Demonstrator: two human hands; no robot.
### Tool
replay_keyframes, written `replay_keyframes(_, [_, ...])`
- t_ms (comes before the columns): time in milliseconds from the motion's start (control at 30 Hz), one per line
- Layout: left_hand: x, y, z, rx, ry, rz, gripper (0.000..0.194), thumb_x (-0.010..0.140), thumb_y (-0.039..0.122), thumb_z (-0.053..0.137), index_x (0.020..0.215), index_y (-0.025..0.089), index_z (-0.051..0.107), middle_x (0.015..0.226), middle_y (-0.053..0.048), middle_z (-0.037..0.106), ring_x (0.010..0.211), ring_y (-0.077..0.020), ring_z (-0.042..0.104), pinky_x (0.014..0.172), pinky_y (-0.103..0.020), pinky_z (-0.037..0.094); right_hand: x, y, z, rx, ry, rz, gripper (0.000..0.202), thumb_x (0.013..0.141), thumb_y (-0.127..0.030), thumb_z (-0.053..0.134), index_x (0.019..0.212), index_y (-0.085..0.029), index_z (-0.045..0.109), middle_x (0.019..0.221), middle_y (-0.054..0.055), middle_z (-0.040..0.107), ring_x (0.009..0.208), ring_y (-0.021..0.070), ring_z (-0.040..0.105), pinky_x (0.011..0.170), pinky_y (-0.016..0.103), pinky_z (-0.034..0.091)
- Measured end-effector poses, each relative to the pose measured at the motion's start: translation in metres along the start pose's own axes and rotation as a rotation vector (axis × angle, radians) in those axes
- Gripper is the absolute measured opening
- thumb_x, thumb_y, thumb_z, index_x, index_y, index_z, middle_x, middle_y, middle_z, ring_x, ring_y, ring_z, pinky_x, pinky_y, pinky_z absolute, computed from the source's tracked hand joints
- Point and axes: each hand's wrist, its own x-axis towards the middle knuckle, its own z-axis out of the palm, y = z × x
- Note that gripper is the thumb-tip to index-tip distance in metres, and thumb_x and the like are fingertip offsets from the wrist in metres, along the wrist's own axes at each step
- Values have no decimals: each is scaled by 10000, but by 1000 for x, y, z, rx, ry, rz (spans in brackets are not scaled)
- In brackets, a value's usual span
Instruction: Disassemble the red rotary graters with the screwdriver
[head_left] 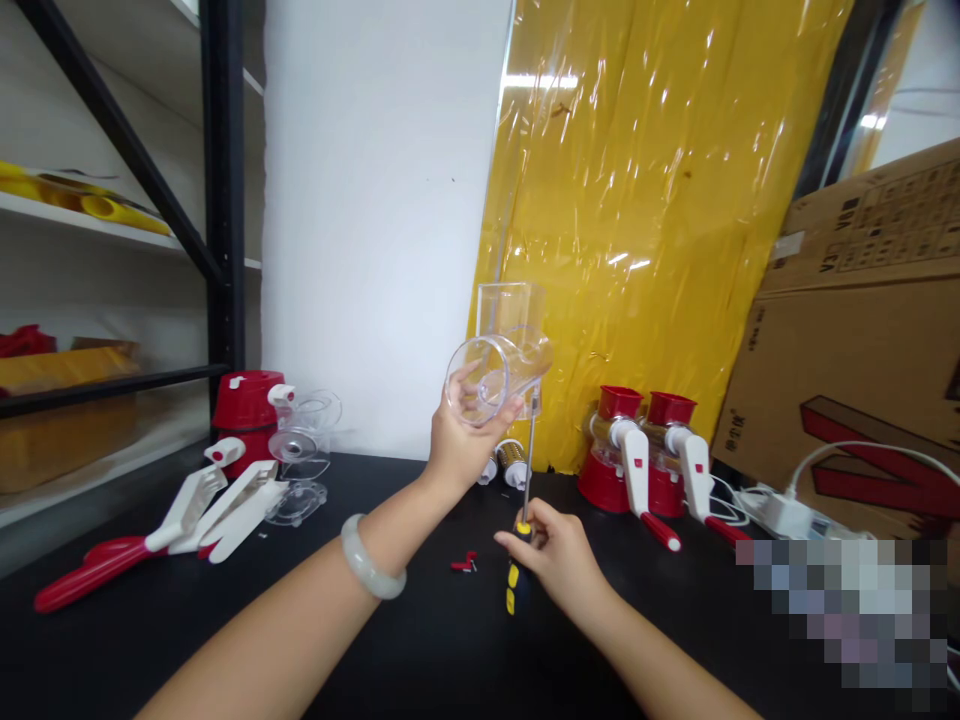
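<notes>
My left hand is wrapped round a clear plastic grater housing, a tube with a square hopper on top, raised above the black table. In my right hand is a screwdriver with a yellow and black handle. Its shaft points upward, and the tip is at the underside of the housing; whether it sits on a screw I cannot tell. Small red parts lie on the table below, between my forearms. Behind my hands, drum graters with white ends lie on the table.
Two assembled red and white rotary graters stand at the right, near a white power strip and a large cardboard box. Left are white crank handles, red bases and clear parts. A black-framed shelf rises behind them.
</notes>
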Motion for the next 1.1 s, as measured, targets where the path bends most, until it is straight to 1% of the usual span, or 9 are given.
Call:
replay_keyframes(233, [0,4,1,-29,-6,-22,698,682,455,776,1262,190,495,962,-46,588,835,-152,611,767,-283,516,1,-2,-1,-72,17,-25,342,748,-439,666,657,-192,448,501,-77,338,469,74,308,467,198,235])
replay_keyframes(400, [-1,2,1,-37,-10,-30,705,685,458,774,1271,193,484,964,-41,578,843,-149,614,749,-268,516,1,2,0,-94,38,-33,349,757,-457,651,674,-195,437,505,-78,335,470,76,307,468,194,238])
replay_keyframes(567, [-1,-1,2,-45,-6,-19,698,694,444,774,1275,196,478,976,-45,579,862,-156,622,766,-278,514,0,5,1,-113,51,-44,365,772,-453,640,665,-205,396,499,-88,296,467,74,278,458,191,222])
replay_keyframes(800, [-1,1,1,-5,16,-7,701,689,429,777,1278,201,476,971,-43,578,871,-163,609,818,-308,505,-1,3,1,-202,103,-77,366,806,-428,618,653,-207,370,501,-87,298,462,73,282,463,188,235])
replay_keyframes(933, [-2,1,2,-11,15,5,709,659,404,797,1262,203,482,951,-31,576,799,-143,591,751,-282,513,-2,2,3,-257,125,-80,376,818,-435,612,654,-208,362,513,-84,301,469,75,288,472,189,244])
replay_keyframes(1000, [-3,0,3,-26,-1,5,724,655,403,799,1269,205,472,962,-36,576,803,-143,588,726,-271,516,-3,3,4,-260,118,-80,366,830,-435,601,663,-210,365,520,-83,300,470,77,291,473,191,246])
replay_keyframes(1100, [-3,0,3,-9,-10,6,721,670,414,790,1279,208,466,967,-41,576,815,-148,592,735,-279,521,-3,3,5,-266,110,-80,363,835,-434,597,667,-213,362,522,-82,298,469,81,299,476,196,250])
